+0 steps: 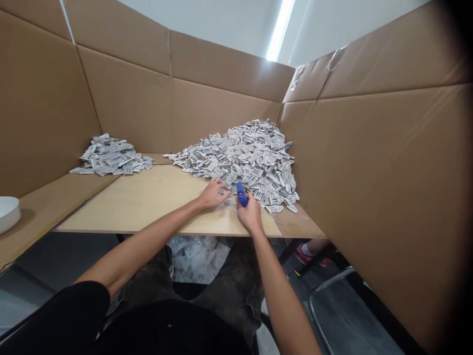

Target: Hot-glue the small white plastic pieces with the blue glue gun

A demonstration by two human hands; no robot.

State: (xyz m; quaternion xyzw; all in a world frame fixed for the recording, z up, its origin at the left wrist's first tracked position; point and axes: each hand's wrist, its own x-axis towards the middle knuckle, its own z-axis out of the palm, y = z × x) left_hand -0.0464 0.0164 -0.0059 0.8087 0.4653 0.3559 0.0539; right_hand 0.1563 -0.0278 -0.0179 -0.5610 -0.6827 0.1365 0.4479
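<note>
My right hand (250, 212) is closed around a blue hand tool (241, 194) with a small orange spot; its exact kind is unclear. The tool points up and away, at the front edge of a large heap of light grey slotted plastic pieces (251, 153). Just left of it, my left hand (214, 193) is curled low over the board, thumb and fingers around a grey slotted piece (222, 192). Part of that piece is hidden by the fingers. A few loose pieces lie between the two hands.
A smaller pile of similar pieces (114, 157) lies at the back left. Tall cardboard walls (229, 93) enclose the wooden board (148, 202). A white round container (9, 214) stands at the far left. Below the board's edge are clear plastic bags (199, 259) and a person's red shoe (303, 253).
</note>
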